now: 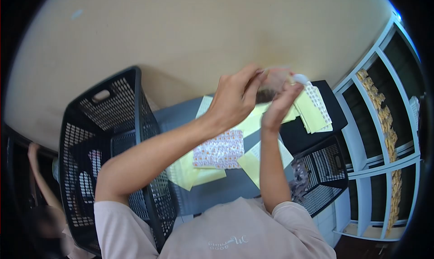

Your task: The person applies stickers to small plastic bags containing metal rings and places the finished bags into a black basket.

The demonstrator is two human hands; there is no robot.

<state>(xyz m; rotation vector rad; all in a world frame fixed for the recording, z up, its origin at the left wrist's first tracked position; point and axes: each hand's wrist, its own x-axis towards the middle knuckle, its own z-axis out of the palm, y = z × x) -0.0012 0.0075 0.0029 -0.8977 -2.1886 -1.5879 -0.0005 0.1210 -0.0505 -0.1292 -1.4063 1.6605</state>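
Observation:
My left hand [236, 93] is raised above the far side of the grey table [190, 200], its fingers pinched on a small clear plastic bag [275, 78]. My right hand [284, 104] is closed on the bag's other side, with the thumb and fingers near its edge. Motion blurs the bag, and what is in it cannot be made out. A small white rounded thing [300, 79] shows just beyond my right fingertips. Below the hands lie a sheet of stickers with orange dots [219, 149] and several pale yellow sheets [251, 164].
A large black plastic crate [138, 78] stands on the left, a smaller one [332, 164] on the right. Yellow and printed sheets [312, 110] are stacked on a black surface. White shelving [357, 141] holds rows of small yellowish packets [384, 110]. Another person's arm [43, 177] shows far left.

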